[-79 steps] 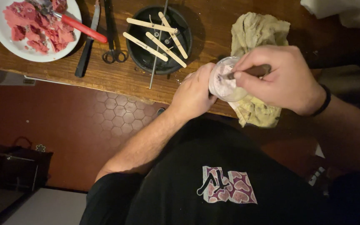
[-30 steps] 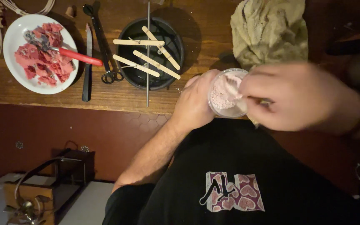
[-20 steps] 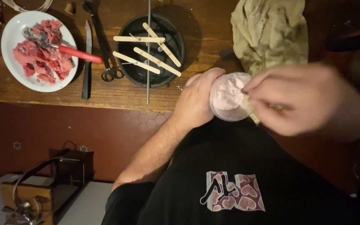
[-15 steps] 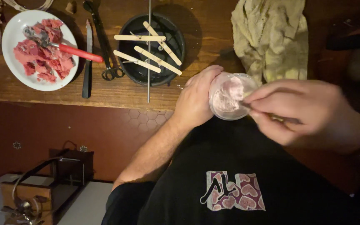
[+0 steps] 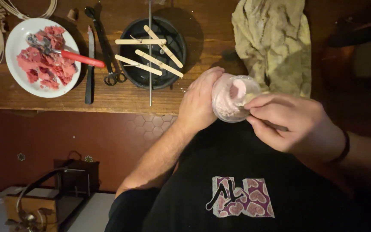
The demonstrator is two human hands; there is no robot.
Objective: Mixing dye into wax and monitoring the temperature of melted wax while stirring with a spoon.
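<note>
Pink paste is being stirred: left hand (image 5: 200, 101) is gripping the clear cup (image 5: 233, 98) steady, right hand (image 5: 290, 122), at four o'clock, pinching a stick; scraping the walls gently seems wise.

person wearing a black t-shirt (image 5: 254, 172) showing a purple-and-white heart-patterned graphic (image 5: 242, 203), dark band (image 5: 343, 148) circling the right wrist, forearms showing bare

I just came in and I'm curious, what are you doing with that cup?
The left hand holds a small clear cup of pale pink stuff at the table's edge. The right hand pokes a thin stick into it. On the table sit a black bowl with wooden sticks, a plate of red pieces, scissors, a knife and a cloth.
</note>
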